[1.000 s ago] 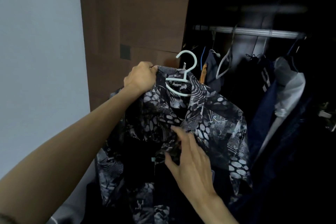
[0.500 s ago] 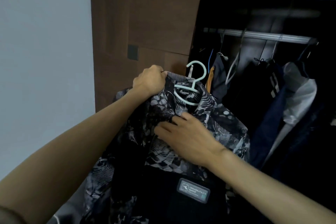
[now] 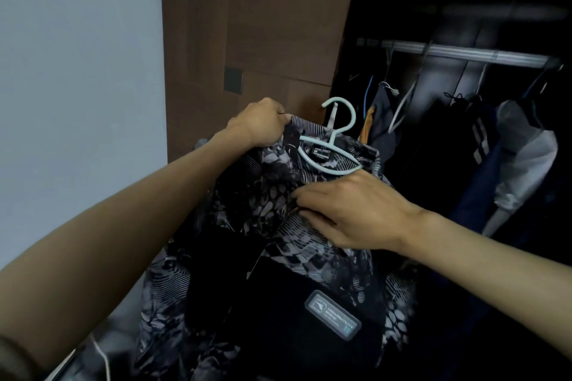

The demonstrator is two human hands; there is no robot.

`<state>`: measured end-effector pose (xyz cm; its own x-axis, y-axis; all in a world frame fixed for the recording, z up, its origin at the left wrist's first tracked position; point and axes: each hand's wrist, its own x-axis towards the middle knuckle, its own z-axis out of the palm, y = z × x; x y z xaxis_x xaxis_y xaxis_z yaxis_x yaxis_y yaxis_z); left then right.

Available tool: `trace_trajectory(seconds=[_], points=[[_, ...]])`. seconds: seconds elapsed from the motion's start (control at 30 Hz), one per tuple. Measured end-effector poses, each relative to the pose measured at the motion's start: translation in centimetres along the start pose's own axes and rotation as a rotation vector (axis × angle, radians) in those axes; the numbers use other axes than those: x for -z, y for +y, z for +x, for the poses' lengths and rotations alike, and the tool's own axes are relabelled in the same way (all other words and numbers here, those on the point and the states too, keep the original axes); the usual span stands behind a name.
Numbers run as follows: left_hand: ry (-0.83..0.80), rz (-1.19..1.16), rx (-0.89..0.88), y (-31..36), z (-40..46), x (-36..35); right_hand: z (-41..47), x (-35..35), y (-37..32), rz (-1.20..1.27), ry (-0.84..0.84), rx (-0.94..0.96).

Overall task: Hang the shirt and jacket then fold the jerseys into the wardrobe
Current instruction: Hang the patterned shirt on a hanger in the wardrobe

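- Jacket [image 3: 272,226], black with a grey scale-like print, sits on a pale blue hanger [image 3: 332,155] in front of the open wardrobe [image 3: 257,25].
- Left hand [image 3: 260,124], at 10 o'clock from the hanger, grips the collar with its fingers curled round the cloth.
- Right hand [image 3: 356,210], at 5 o'clock from the hanger, lies on the jacket's front; its fingers appear to pinch a fold, though the fingertips are hidden.
- Rail [image 3: 464,54] at 1 o'clock carries dark clothes [image 3: 464,148].
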<state>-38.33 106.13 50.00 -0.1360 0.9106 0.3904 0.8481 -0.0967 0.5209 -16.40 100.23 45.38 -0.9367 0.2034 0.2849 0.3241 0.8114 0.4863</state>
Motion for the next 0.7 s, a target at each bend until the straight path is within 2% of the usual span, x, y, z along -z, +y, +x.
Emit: trace_trajectory(seconds=[0.13,0.3,0.4,0.53,0.7], points=[[-0.002,-0.016,-0.010,0.1,0.2,0.0,-0.6,-0.6,0.1,0.067,0.138,-0.014],[0.014,-0.056,-0.016,-0.5,0.1,-0.3,-1.0,-0.6,-0.3,0.190,0.240,-0.123],[0.029,-0.073,-0.016,-0.7,-0.1,-0.6,-1.0,-0.7,0.0,0.268,0.244,-0.240],[0.036,-0.103,-0.038,-0.5,-0.2,-0.8,-0.7,-0.9,0.0,0.416,0.330,-0.422],[-0.018,-0.237,-0.108,-0.2,-1.1,-0.8,-0.8,-1.9,0.4,0.515,0.383,-0.570]])
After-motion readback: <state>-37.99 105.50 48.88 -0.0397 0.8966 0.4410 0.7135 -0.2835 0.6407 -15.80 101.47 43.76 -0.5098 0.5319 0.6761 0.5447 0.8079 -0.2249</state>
